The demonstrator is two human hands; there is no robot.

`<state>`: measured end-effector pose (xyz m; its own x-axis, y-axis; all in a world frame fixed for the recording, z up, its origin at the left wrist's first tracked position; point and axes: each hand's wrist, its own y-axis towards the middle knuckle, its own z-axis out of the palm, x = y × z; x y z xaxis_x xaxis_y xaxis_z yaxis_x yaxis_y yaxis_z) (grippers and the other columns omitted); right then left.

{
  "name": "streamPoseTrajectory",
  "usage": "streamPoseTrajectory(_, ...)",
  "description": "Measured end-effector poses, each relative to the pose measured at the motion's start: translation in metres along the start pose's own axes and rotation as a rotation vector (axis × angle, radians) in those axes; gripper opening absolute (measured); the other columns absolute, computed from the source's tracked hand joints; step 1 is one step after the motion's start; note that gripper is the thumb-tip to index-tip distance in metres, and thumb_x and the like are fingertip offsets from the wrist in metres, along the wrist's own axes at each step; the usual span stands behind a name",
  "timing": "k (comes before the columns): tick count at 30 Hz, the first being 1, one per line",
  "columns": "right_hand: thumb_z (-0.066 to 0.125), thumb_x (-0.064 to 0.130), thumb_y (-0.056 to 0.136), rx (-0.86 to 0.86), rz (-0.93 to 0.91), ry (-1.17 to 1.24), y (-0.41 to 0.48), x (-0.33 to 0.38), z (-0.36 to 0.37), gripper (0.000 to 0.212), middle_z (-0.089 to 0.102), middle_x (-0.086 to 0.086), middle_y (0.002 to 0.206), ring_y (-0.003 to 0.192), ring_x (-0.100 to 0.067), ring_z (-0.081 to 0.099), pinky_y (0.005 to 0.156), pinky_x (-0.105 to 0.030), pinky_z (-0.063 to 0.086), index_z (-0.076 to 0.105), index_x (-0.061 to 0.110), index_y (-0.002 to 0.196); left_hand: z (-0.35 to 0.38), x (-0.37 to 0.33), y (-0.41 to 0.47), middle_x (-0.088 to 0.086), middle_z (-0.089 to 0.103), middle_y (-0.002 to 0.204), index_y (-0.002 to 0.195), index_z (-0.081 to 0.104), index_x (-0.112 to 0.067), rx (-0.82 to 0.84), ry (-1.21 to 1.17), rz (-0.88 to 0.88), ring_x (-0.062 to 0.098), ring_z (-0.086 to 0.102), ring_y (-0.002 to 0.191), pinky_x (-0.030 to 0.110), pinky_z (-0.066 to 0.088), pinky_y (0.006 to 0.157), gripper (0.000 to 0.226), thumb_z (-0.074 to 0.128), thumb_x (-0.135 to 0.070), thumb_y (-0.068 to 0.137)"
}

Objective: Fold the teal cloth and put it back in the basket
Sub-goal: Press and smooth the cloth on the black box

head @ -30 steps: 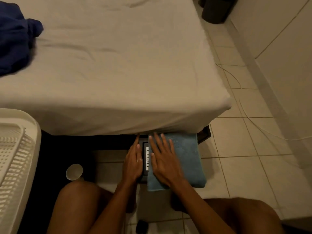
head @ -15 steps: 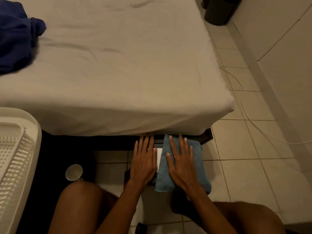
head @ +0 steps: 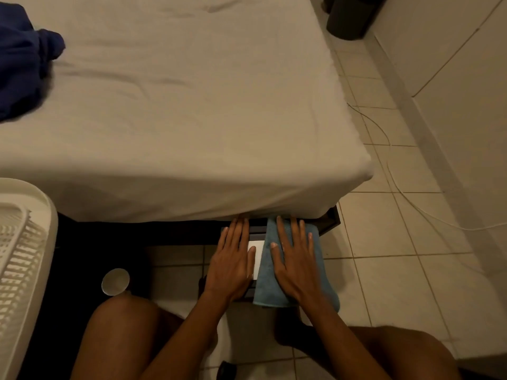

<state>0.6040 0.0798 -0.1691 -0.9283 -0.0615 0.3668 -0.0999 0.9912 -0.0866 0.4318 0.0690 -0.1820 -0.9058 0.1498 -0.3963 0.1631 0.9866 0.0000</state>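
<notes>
A bed (head: pixel 178 119) with a pale beige sheet fills the space beyond both hands, and its near edge overhangs the fingertips. Pale floor tiles (head: pixel 389 272) spread out to the right of the right hand and beneath the person's bare knees. A white slotted laundry basket (head: pixel 30 237) stands well to the left of the left hand, apart from the cloth. A dark blue garment (head: pixel 22 61) lies bunched on the bed, far beyond and left of the left hand, and a dark bin (head: pixel 348 17) stands on the floor far beyond the right hand, by the wall. The teal cloth (head: pixel 321 259) is folded into a narrow rectangle and lies directly under the right hand, its far end reaching the shadow under the bed's edge and its near end hanging toward the person. The right hand (head: pixel 295 266) lies flat on the cloth, fingers straight and slightly spread, pressing rather than gripping. The left hand (head: pixel 233 266) lies flat just beside it, fingers straight, resting on a dark low box (head: pixel 257 232) that carries a white panel (head: pixel 255 260) showing between the two hands. What the box is cannot be told. A white cup (head: pixel 115 281) sits on the floor left of the left wrist. A thin white cable (head: pixel 397 187) trails over the tiles to the right of the right hand.
</notes>
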Motion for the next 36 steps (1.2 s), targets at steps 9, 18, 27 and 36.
streamPoseTrajectory(9,0.018,0.055,0.099,-0.005,0.049,-0.029,-0.023,-0.01,0.012,0.069,-0.007,-0.007,0.167,0.154,-0.024,-0.007,0.124,-0.048,-0.002,-0.015,0.034,0.156,0.004,-0.003,0.001,0.005,-0.008,0.165,0.156,-0.002,-0.01,-0.002,-0.016,-0.017,0.015,-0.008,0.153,0.032,-0.007,0.123,0.062,0.017,-0.039,0.105)
streamPoseTrajectory(18,-0.003,0.071,0.091,0.071,0.016,-0.078,-0.033,-0.006,-0.001,0.072,-0.025,-0.001,0.164,0.15,-0.023,-0.026,0.122,-0.044,-0.012,-0.019,0.039,0.154,0.005,-0.017,-0.005,-0.002,-0.009,0.164,0.156,-0.006,-0.018,0.0,-0.114,0.003,0.008,-0.014,0.151,0.022,-0.013,0.121,0.059,0.015,-0.039,0.104)
streamPoseTrajectory(27,0.01,0.061,0.097,0.093,0.056,-0.066,-0.037,0.002,-0.002,0.069,-0.028,-0.005,0.163,0.148,-0.031,-0.029,0.121,-0.05,-0.013,-0.022,0.037,0.153,0.004,-0.017,-0.005,-0.004,-0.013,0.164,0.155,-0.009,-0.019,0.017,-0.119,0.005,0.007,-0.018,0.15,0.025,-0.011,0.122,0.06,0.017,-0.038,0.105)
streamPoseTrajectory(36,0.018,0.063,0.097,0.038,0.044,-0.002,-0.037,-0.018,-0.004,0.069,-0.018,0.004,0.166,0.151,-0.02,-0.022,0.122,-0.044,-0.008,-0.004,0.039,0.157,0.004,-0.014,-0.006,-0.002,-0.009,0.165,0.157,-0.007,-0.018,0.048,-0.081,0.012,0.009,-0.014,0.151,0.03,-0.006,0.124,0.061,0.009,-0.043,0.103)
